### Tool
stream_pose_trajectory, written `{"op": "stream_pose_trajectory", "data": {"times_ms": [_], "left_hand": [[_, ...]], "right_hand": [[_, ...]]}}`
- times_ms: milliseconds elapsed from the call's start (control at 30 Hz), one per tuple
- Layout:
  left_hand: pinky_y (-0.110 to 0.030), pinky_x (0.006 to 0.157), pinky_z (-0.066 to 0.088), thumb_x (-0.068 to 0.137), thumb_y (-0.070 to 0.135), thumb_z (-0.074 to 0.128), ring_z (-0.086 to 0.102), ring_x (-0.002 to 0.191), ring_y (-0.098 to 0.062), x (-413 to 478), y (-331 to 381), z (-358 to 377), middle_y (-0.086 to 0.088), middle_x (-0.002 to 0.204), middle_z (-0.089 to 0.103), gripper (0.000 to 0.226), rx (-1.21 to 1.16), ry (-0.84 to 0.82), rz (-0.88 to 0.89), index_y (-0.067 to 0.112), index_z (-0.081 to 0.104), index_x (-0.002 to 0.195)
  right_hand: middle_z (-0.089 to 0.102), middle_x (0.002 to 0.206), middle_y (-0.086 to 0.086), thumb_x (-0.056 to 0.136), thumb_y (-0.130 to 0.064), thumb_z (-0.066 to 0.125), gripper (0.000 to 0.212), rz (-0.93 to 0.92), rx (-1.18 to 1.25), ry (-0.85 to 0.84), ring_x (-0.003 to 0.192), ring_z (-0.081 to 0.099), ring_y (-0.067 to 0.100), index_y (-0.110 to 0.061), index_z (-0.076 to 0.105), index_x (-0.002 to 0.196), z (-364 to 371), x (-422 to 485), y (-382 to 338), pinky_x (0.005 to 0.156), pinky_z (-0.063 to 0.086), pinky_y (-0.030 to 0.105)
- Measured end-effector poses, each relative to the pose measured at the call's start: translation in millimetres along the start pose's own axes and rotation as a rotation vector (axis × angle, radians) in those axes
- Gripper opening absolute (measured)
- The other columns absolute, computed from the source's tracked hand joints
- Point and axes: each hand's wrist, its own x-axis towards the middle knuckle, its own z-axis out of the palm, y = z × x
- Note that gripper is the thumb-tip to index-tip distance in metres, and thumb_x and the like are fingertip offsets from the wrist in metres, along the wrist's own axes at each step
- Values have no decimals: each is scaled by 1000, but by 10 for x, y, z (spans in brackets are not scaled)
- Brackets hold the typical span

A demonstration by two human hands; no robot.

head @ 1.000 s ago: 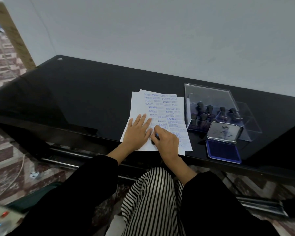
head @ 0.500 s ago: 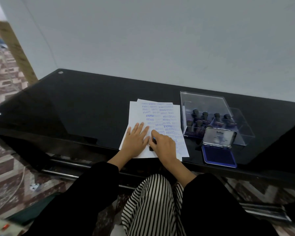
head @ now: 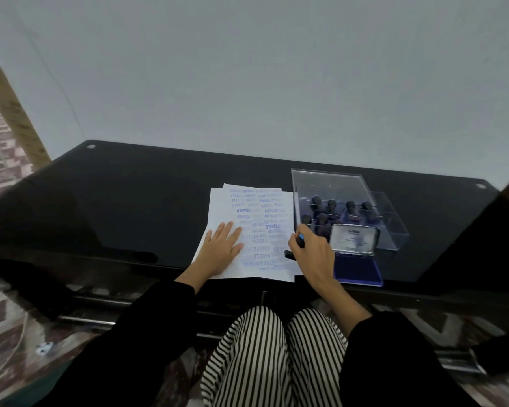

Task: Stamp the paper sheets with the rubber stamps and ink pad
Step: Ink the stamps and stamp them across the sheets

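White paper sheets (head: 265,212) covered in blue stamp marks lie stacked on the black glass table (head: 124,201). My left hand (head: 222,249) rests flat on the sheets' near left part, fingers straight. My right hand (head: 313,254) grips a black rubber stamp (head: 290,254) with a blue top, lifted at the sheets' right edge, beside the open blue ink pad (head: 357,270). The pad's metal lid (head: 353,239) stands up behind it. Several dark-handled stamps (head: 332,207) stand in a clear plastic box (head: 329,183) further back.
A grey wall rises right behind the table. The table's front edge runs just below my hands, with my striped trousers (head: 274,356) under it. Patterned floor and a wooden post (head: 15,118) lie to the left.
My right hand has lifted the stamp off the near middle of the sheet and carried it right, toward the ink pad. The camera has tilted up. My left hand stays on the paper.
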Motion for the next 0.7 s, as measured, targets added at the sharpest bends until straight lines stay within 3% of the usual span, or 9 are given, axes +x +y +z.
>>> {"op": "stream_pose_trajectory", "data": {"times_ms": [67, 267, 467, 700], "left_hand": [[-43, 118, 5, 101, 39, 18, 0, 146, -23, 4, 19, 0, -8, 158, 1, 54, 7, 12, -6, 20, 6, 150], [-41, 117, 10, 102, 31, 22, 8, 145, -25, 5, 106, -68, -12, 155, 10, 50, 23, 21, -33, 18, 14, 149], [-30, 101, 36, 97, 27, 39, 48, 118, -22, -101, 531, -104, -8, 132, 49, 38, -256, 291, 210, 10, 50, 130], [-25, 94, 38, 96, 34, 46, 48, 114, -16, -126, 1280, -94, -3, 123, 53, 36, -349, 269, 415, 11, 53, 123]], "right_hand": [[47, 60, 7, 92, -23, 50, 22, 18, -27, -27, 55, 46, 21, -14, 39, 76, -11, -62, 37, 51, 36, 30], [53, 64, 5, 96, -34, 46, 24, 65, -66, -36, 61, 55, 25, -15, 41, 81, -140, -206, 177, 53, 37, 28], [54, 69, 3, 99, -30, 38, 20, 107, -75, 55, 61, 52, 21, -11, 47, 99, -467, -183, 442, 56, 34, 28], [53, 72, 4, 98, -26, 40, 14, 159, -90, 69, 68, 59, 27, -15, 36, 92, -808, -121, 720, 57, 37, 30]]}}
